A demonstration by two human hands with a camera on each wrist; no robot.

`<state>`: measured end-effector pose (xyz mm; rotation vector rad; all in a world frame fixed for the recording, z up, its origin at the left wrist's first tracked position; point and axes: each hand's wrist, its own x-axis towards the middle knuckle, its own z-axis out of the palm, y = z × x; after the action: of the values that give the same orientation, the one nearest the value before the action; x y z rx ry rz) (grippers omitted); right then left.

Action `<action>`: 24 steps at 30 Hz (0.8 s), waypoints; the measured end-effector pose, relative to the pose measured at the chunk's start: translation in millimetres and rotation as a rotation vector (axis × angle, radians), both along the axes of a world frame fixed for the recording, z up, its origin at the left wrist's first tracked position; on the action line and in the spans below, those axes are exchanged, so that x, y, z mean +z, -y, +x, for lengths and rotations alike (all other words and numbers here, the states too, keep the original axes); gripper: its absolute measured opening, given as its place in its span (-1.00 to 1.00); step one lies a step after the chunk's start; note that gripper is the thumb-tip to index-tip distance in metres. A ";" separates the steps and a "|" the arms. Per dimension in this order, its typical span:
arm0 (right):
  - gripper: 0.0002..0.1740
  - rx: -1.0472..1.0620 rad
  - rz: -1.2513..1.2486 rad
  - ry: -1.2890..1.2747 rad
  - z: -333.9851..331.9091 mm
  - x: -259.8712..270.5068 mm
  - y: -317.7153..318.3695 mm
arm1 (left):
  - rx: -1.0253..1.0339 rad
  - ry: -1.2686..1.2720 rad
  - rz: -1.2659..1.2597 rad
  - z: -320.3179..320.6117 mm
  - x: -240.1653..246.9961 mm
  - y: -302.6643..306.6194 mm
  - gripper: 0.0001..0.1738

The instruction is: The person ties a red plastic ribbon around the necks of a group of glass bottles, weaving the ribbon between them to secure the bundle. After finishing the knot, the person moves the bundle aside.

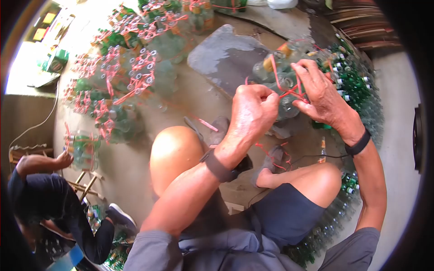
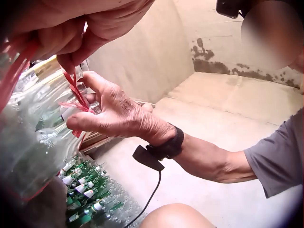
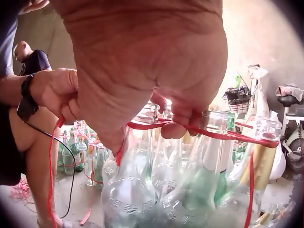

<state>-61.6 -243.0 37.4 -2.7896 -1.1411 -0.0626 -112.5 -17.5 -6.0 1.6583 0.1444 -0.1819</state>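
My left hand [image 1: 254,110] pinches a red plastic strip [image 2: 76,90] between thumb and fingers, its knuckles upward. Across from it, my right hand [image 1: 322,92] arches over the bottle necks, thumb and index finger spread wide around the strip. In the right wrist view its fingertips touch the red band [image 3: 228,136] looped around the necks. Clear glass bottles [image 3: 130,202] stand upright in a bundle beneath both hands, and one has a gold label. The right palm hides part of the necks and band in the right wrist view.
Many tied bottle bundles [image 1: 142,67] stand at the left. Green bottles [image 1: 357,81] are massed along the right wall. A flat grey slab [image 1: 226,54] lies ahead. Another person [image 1: 49,198] sits at lower left beside a bundle. A black cable [image 2: 156,190] hangs from my right wrist.
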 end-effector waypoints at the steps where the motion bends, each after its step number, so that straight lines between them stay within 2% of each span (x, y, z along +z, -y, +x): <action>1: 0.03 -0.014 -0.012 0.003 2.4 1.4 3.8 | -0.014 0.003 -0.012 -2.6 -0.4 2.6 -0.70; 4: -0.01 0.129 -0.026 0.024 8.5 4.0 9.6 | -0.020 0.012 -0.013 -5.1 -3.1 8.8 -0.70; 24: 0.06 0.058 0.148 0.069 7.2 -17.6 15.7 | -0.038 0.139 0.131 -21.1 1.8 14.8 -0.75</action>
<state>-54.4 -258.7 19.7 -2.6414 -1.1810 -0.2302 -133.6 -32.3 -4.2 1.7988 0.0198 -0.0865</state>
